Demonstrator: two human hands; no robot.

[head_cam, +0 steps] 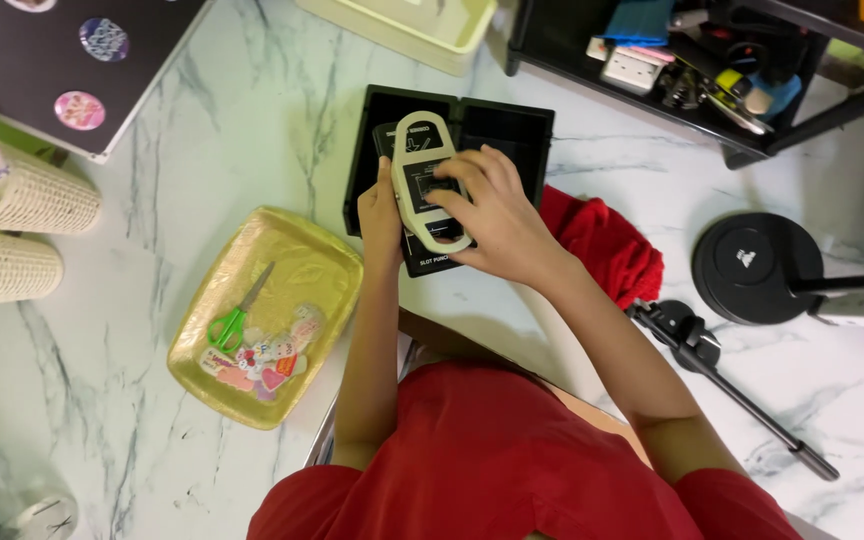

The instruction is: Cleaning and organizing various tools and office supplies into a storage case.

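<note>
Cream-coloured slot punch is being held over an open black case on the marble desk. It is being steadied from the left by the left hand, while the right hand is being wrapped over its body, fingers pressing at the middle. Pressing appears to be under way; firm downward force is being called for. Left of the case, a yellow tray with green scissors and stickers is lying; right of it, red cloth.

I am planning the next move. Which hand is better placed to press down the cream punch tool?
Probably the right hand: its fingers lie on top of the cream punch tool, over the open black case. The left hand only holds the tool's side edge.
</note>
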